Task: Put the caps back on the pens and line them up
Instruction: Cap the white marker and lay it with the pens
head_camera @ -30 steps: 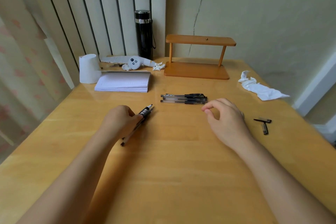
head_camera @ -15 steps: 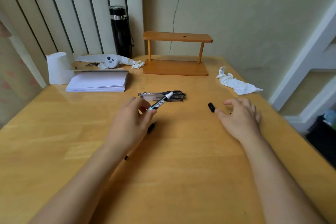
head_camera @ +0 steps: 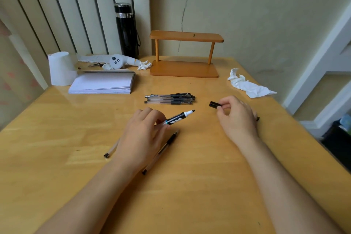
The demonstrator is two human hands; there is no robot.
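My left hand (head_camera: 144,135) grips a white and black marker (head_camera: 179,117), uncapped, its dark tip pointing up and right. My right hand (head_camera: 237,118) pinches a black cap (head_camera: 214,105) between thumb and fingers, level with the marker tip and a short gap to its right. Three capped clear pens (head_camera: 170,99) lie side by side in a row beyond the hands. Two uncapped clear pens lie on the table under my left hand, one (head_camera: 163,150) to its right and one (head_camera: 112,149) to its left. Another small dark piece (head_camera: 257,119) peeks out behind my right hand.
A stack of white paper (head_camera: 103,83) and a paper roll (head_camera: 60,68) sit at the back left. A black flask (head_camera: 126,30), a small wooden shelf (head_camera: 185,56) and crumpled tissue (head_camera: 247,85) line the far side. The table's right edge drops off near my right arm.
My right hand has picked the black cap up off the table and lifted it. My left hand has raised the marker clear of the two clear pens; the view shifted left and closer.
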